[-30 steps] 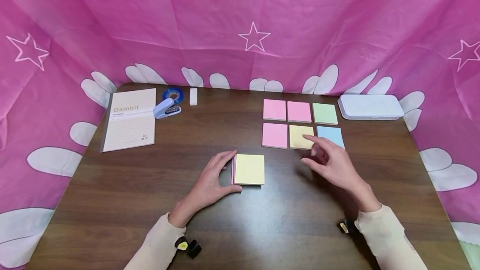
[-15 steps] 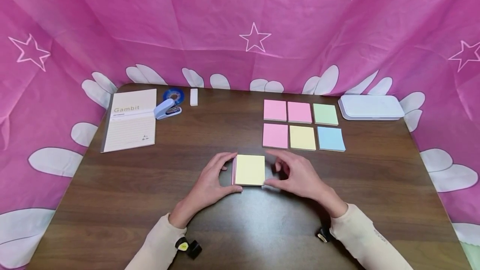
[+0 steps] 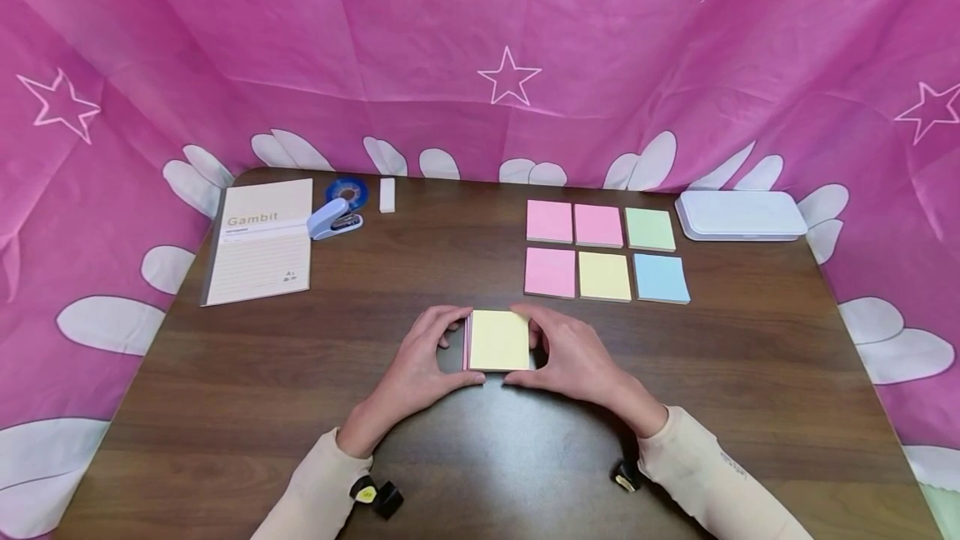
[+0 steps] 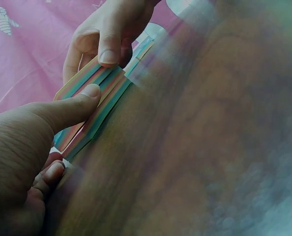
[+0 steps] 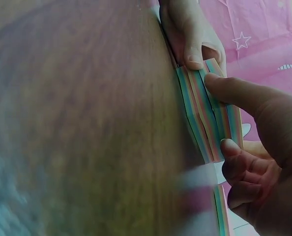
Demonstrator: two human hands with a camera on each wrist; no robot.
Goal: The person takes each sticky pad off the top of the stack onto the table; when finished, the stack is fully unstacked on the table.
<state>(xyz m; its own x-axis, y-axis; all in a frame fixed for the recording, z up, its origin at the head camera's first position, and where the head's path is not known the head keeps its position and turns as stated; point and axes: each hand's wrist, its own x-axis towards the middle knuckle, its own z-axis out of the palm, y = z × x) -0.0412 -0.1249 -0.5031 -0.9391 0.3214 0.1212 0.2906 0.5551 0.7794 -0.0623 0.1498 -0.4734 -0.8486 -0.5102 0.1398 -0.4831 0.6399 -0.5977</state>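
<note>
A stack of sticky note pads (image 3: 499, 342) with a yellow top sheet sits on the table between both hands. Pink edges peek out along its left side in the head view. My left hand (image 3: 423, 357) grips the stack's left end, thumb at the near side and fingers at the far side. From the other end my right hand (image 3: 573, 357) holds it in the same way. Multicoloured layers show along the stack's side in the left wrist view, with the left thumb (image 4: 91, 92) pressed against them. The right thumb (image 5: 216, 81) presses that side in the right wrist view.
Behind the right hand lie several sticky note pads in two rows: pink (image 3: 550, 272), yellow (image 3: 604, 276), blue (image 3: 661, 277) and green (image 3: 650, 228). A white case (image 3: 741, 215) is at back right. A notebook (image 3: 262, 244), stapler (image 3: 333, 219), blue tape roll (image 3: 347, 192) and white block (image 3: 387, 195) sit back left.
My right hand has come left from the yellow pad in the rows to the stack and now grips its right end. My left hand has stayed at the stack's left end.
</note>
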